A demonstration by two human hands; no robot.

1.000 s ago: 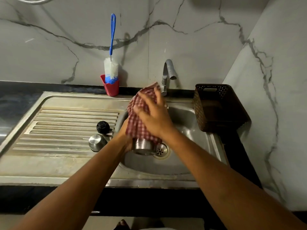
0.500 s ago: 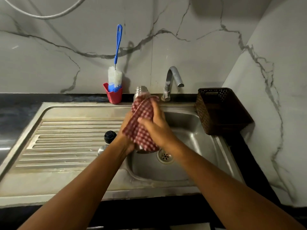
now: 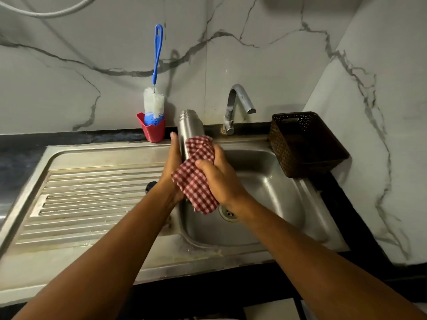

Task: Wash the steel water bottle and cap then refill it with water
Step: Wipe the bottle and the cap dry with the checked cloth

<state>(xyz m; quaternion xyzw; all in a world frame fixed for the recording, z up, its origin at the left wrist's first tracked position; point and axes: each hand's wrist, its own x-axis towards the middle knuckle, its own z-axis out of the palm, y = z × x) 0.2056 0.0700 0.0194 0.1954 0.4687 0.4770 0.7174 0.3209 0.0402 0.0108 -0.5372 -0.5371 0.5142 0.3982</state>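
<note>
The steel water bottle [image 3: 190, 125] stands nearly upright above the sink basin [image 3: 272, 181], open neck up. My left hand [image 3: 173, 162] grips its left side. My right hand [image 3: 219, 176] is wrapped round a red-and-white checked cloth [image 3: 196, 181] that is pressed against the bottle's lower body. The top third of the bottle is bare and shiny. A black cap [image 3: 149, 186] lies on the ribbed drainboard [image 3: 92, 192], mostly hidden behind my left wrist. The bottle's bottom is covered by cloth and hands.
A chrome tap [image 3: 235, 105] stands behind the basin with no water running. A blue-handled bottle brush [image 3: 154, 98] sits in a red cup [image 3: 152, 130] at the back. A dark perforated basket [image 3: 305, 144] is on the right. The drain [image 3: 227, 213] is below my right wrist.
The bottle has been turned neck up and raised out of the cloth. The cloth has slid from its top down to its lower body. The view has shifted, hiding the steel cup on the drainboard.
</note>
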